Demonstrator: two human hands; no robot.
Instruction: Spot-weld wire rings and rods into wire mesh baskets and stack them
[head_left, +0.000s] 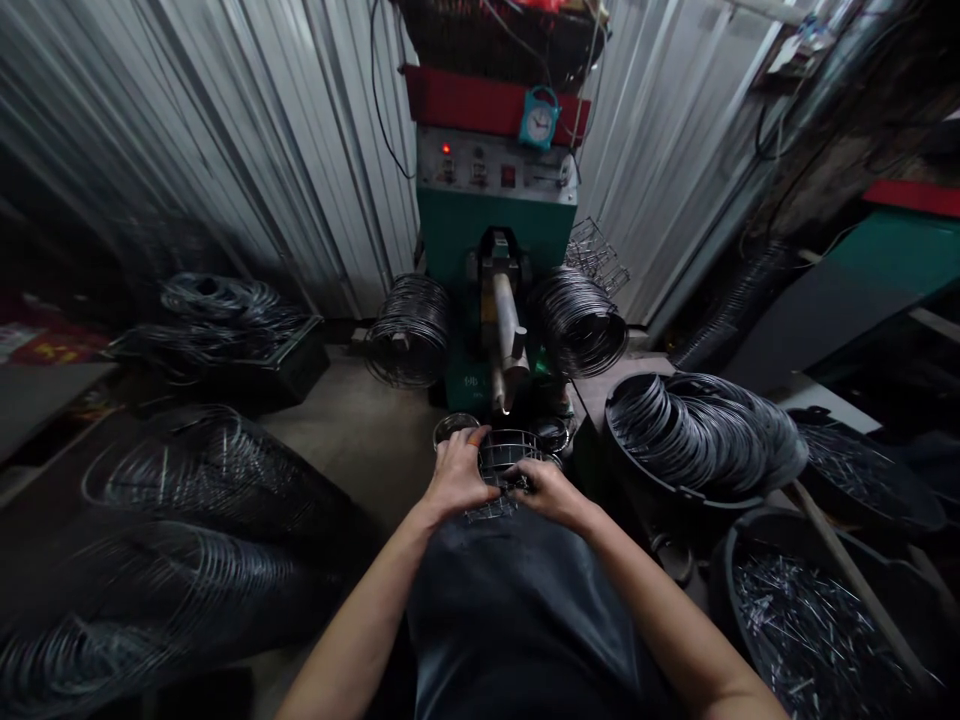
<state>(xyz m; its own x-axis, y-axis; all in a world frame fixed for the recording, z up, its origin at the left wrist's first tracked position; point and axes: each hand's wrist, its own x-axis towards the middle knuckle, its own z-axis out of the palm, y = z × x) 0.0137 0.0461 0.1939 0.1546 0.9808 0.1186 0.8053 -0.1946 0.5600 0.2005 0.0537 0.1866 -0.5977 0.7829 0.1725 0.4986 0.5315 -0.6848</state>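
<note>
A small round wire frame (511, 440), made of rings and cross wires, sits in front of me just below the tip of a green spot welding machine (450, 230). My left hand (459, 474) grips its left side, with fingers on the upper ring and thumb across the near side. My right hand (551, 490) is closed at its near right side, its fingertips dark and bent in; whether a loose wire is also in them I cannot make out. The welder's pale arm (506, 315) points down just beyond the frame.
Wire ring bundles (409, 330) hang on both sides of the machine. At right stand a tub of wire rings (705, 435) and a tub of short wires (817, 620). Coiled wire stacks (225, 470) lie at left. A blue clock (540, 118) hangs above the panel.
</note>
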